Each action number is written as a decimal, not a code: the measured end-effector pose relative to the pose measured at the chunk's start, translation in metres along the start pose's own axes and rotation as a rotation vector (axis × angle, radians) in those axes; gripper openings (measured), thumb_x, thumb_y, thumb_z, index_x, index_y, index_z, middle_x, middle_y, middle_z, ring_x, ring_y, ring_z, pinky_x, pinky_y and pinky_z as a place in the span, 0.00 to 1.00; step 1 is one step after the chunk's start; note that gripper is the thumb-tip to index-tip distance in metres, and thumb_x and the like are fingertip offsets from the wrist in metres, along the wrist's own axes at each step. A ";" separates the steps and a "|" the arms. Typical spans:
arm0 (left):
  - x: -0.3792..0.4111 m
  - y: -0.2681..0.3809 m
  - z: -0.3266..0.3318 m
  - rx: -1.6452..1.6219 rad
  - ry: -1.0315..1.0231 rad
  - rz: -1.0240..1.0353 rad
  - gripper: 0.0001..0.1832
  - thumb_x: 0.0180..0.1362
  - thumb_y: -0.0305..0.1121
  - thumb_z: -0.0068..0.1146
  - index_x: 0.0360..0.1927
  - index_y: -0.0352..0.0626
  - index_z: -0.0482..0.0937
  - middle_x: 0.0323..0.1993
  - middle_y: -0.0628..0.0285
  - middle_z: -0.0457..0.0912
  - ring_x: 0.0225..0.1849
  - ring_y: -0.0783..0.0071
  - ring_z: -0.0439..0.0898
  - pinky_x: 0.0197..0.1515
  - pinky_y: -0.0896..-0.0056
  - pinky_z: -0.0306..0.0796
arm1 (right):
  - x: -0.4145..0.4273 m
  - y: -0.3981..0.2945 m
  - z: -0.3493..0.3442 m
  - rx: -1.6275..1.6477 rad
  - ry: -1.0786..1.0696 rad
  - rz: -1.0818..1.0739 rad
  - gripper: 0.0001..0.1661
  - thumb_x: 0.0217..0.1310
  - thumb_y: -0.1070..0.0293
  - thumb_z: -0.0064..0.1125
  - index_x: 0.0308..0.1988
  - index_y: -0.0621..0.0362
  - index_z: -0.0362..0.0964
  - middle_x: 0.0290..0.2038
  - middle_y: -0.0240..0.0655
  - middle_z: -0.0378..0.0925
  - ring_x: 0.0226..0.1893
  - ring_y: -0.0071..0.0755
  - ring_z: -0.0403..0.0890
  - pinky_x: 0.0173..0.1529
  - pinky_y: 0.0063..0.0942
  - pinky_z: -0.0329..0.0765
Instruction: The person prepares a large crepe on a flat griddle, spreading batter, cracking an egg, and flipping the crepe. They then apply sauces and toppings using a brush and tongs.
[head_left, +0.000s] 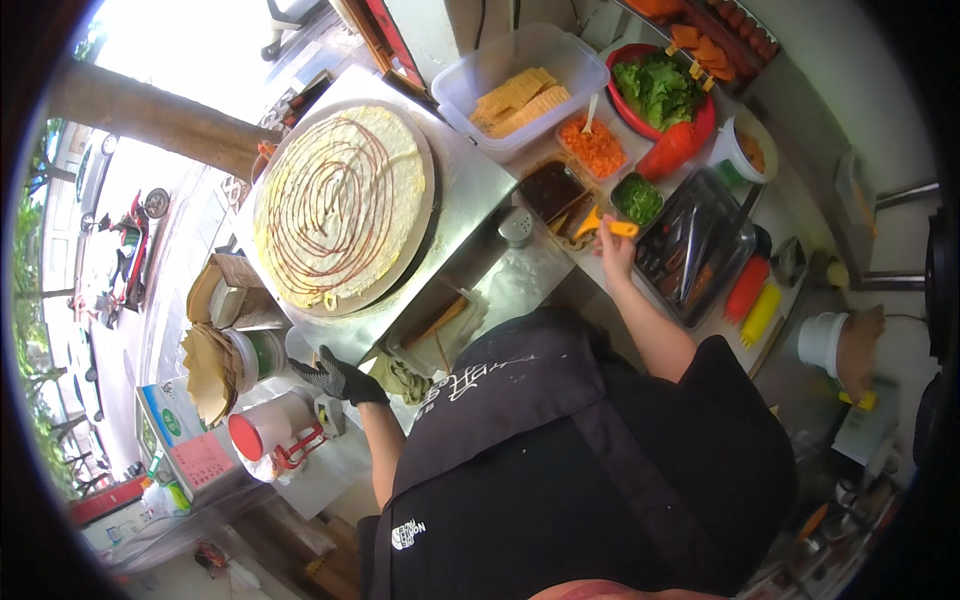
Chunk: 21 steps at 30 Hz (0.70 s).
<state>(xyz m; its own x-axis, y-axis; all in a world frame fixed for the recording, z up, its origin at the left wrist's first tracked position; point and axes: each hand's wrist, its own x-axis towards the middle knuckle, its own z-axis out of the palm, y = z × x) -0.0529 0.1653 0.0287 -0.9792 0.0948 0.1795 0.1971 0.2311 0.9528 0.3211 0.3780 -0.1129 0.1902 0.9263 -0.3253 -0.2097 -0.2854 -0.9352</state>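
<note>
A large thin crepe with red-brown sauce drizzled in loops lies on the round griddle. My bare right hand grips a yellow-orange brush, its head over a small sauce container. Beside it are a tub of dark sauce and a container of chopped green herbs. My left hand, in a dark glove with a patterned palm side, has its fingers apart and holds nothing, just below the steel stand's near left corner.
Behind the sauces stand a plastic bin of fried crackers, a tub of diced orange food and a red bowl of lettuce. A covered black tray and squeeze bottles are at right. Left are paper bags and a red-lidded pitcher.
</note>
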 end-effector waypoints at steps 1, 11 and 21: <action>0.003 0.002 0.009 -0.053 0.011 0.056 0.35 0.56 0.30 0.51 0.66 0.39 0.51 0.66 0.53 0.54 0.60 0.62 0.62 0.60 0.66 0.57 | 0.008 0.002 0.006 -0.117 0.076 -0.029 0.19 0.58 0.60 0.57 0.48 0.55 0.69 0.31 0.29 0.73 0.28 0.23 0.75 0.26 0.19 0.72; -0.003 0.012 0.036 0.347 0.056 0.242 0.33 0.58 0.37 0.51 0.65 0.39 0.53 0.64 0.49 0.57 0.64 0.53 0.58 0.63 0.61 0.53 | 0.043 -0.091 0.047 -0.752 -0.126 -0.827 0.14 0.63 0.57 0.47 0.40 0.55 0.72 0.36 0.38 0.75 0.35 0.45 0.77 0.37 0.35 0.72; 0.022 -0.026 0.027 0.334 0.032 0.244 0.33 0.58 0.30 0.49 0.66 0.39 0.49 0.66 0.52 0.53 0.65 0.58 0.56 0.65 0.65 0.49 | 0.093 -0.063 0.079 -1.003 -0.332 -0.566 0.20 0.64 0.52 0.43 0.40 0.56 0.69 0.37 0.41 0.71 0.37 0.48 0.75 0.39 0.39 0.72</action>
<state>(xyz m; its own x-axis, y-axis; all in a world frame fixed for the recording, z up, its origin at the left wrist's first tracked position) -0.0781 0.1876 0.0012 -0.9016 0.1566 0.4032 0.4237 0.5074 0.7504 0.2757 0.5015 -0.0734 -0.2736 0.9584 0.0817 0.6929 0.2553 -0.6743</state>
